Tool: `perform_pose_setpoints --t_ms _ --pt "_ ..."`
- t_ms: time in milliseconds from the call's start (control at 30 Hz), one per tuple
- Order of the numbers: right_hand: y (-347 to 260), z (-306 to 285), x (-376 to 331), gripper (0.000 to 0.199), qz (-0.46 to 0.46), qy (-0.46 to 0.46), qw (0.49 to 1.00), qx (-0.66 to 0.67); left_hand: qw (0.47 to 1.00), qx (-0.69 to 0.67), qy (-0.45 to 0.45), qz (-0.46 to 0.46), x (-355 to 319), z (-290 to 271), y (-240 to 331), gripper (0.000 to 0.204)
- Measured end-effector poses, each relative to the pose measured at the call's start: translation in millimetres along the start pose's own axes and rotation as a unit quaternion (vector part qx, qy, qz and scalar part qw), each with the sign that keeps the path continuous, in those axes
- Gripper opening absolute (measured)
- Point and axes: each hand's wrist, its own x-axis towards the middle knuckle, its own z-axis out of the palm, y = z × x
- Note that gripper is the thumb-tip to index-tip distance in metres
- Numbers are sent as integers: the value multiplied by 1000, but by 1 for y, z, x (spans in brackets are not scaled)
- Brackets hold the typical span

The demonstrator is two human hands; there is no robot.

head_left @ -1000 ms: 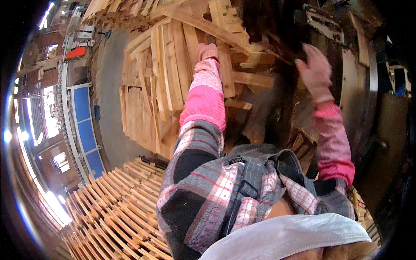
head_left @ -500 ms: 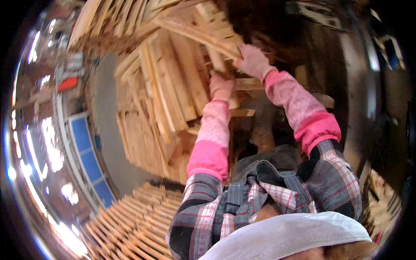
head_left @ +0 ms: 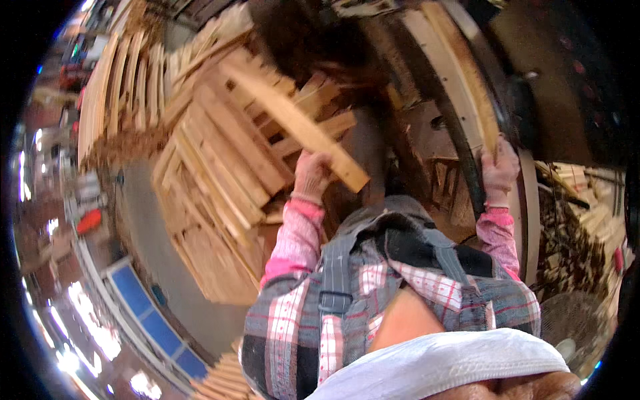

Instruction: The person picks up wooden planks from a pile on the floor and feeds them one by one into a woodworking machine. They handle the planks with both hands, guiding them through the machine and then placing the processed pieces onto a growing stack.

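My left hand point(head_left: 311, 177), in a pale glove, is closed round a light wooden board point(head_left: 293, 117) near its near end. The board slants away to the far left, above a pile of planks point(head_left: 233, 150). Out to the right, my right hand point(head_left: 500, 172), gloved too, is closed on the near end of a long narrow wooden strip point(head_left: 460, 57). That strip lies along a long straight metal-edged bed point(head_left: 440, 73). The fingertips of both hands are partly hidden.
A stack of boards point(head_left: 120, 87) stands at the far left, and more slats point(head_left: 227, 381) lie at the lower left. Blue panels point(head_left: 147, 310) line the left side. Piled wood point(head_left: 583, 227) and a round mesh guard point(head_left: 567, 320) are at the right.
My hands have moved apart. The right went right and nearer and now grips a strip on the bed; the left moved slightly left and nearer, raising a board over the pile. My view has turned right.
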Motion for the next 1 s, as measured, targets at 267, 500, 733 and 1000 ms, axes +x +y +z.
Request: perform_pose_setpoints --t_ms 267,500,733,1000 --pt "-19 56 168 49 -66 -53 953 -291 998 34 -47 -37 -32 41 -46 49" --pt "-158 60 161 63 -162 -167 971 -60 996 61 -58 32 -11 30 -49 51" --pt "-206 52 3 78 -129 -309 922 194 984 87 -134 81 4 92 -29 52" --pt "-57 -33 -15 63 -46 -140 989 -6 629 731 261 49 59 -30 105 108"
